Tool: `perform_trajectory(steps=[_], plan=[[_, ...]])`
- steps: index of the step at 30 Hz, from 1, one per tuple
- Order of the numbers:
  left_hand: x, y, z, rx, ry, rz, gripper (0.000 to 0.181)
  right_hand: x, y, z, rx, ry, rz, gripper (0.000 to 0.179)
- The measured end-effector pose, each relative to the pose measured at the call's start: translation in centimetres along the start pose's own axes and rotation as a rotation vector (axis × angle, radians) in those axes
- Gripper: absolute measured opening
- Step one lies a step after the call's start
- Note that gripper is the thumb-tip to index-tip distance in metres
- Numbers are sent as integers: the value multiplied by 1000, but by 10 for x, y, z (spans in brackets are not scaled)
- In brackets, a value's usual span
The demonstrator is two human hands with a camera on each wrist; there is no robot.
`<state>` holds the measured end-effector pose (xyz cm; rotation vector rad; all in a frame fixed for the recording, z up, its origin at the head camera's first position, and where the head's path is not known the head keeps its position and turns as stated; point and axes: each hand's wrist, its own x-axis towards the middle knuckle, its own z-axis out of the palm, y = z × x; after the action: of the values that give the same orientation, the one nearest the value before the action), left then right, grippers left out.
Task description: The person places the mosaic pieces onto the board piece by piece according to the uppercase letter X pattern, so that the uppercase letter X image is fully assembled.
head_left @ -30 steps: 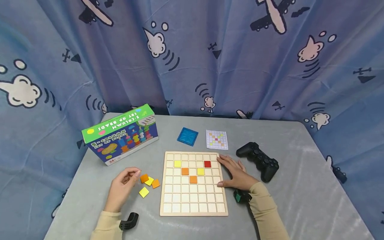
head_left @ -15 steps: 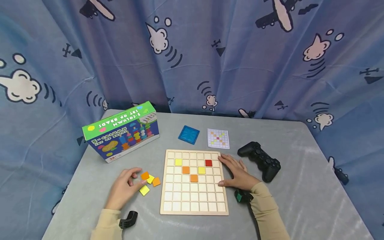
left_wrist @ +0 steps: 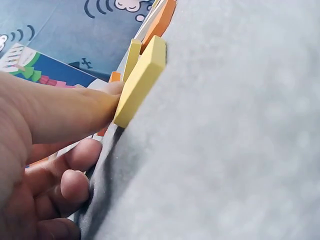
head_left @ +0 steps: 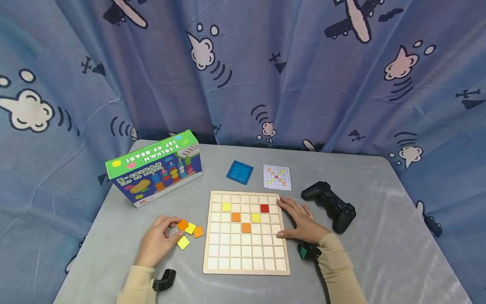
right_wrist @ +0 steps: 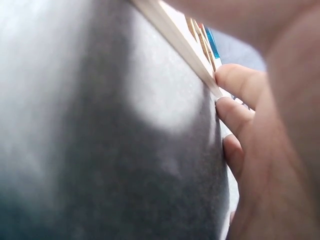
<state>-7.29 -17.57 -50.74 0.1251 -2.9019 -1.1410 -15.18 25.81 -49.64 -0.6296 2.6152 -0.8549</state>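
My left hand [head_left: 157, 240] pinches an orange square tile [head_left: 182, 225] between thumb and index finger, at the left of a small pile. Beside it lie a yellow tile [head_left: 190, 228], another orange tile [head_left: 198, 232] and, nearer me, a second yellow tile [head_left: 183, 242]. In the left wrist view the thumb overlaps the near yellow tile [left_wrist: 142, 82] and hides most of the pinched one. A wooden grid board [head_left: 247, 264] lies flat, with yellow, orange and red tiles in several cells. My right hand [head_left: 303, 223] rests along its right edge, fingers extended, fingertips [right_wrist: 227, 107] touching the rim.
Behind the board lie a blue square tray [head_left: 240, 172] and a printed pattern card [head_left: 277, 177]. A black game controller [head_left: 329, 207] sits right of my right hand. A colourful toy box [head_left: 155, 169] stands at the back left, before a blue curtain [head_left: 235, 84].
My left hand has reached slightly right to the pile, its thumb and index finger coming around the leftmost orange tile. The right hand stays at the board's edge.
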Motion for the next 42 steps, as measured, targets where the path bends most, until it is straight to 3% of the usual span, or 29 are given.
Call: perform_trajectory(steps=[16,23,28,31,35,42], plan=[[0,3,-1,-76,42,-99,38,-1,3,1,-14,10,-12,96],[0,4,1,-99,67,-83,37,-1,4,1,-18,20,-17,96],[-3,6,-3,-195,73,-69,35,0,0,2,-49,21,-12,97],[-6,17,-5,-247,44,-56,35,0,-5,2,-77,21,5,97],[-10,38,-6,-251,1,-16,34,0,-11,2,-115,38,31,97],[-22,87,4,-302,-32,168,33,0,-11,-1,-81,19,38,98]])
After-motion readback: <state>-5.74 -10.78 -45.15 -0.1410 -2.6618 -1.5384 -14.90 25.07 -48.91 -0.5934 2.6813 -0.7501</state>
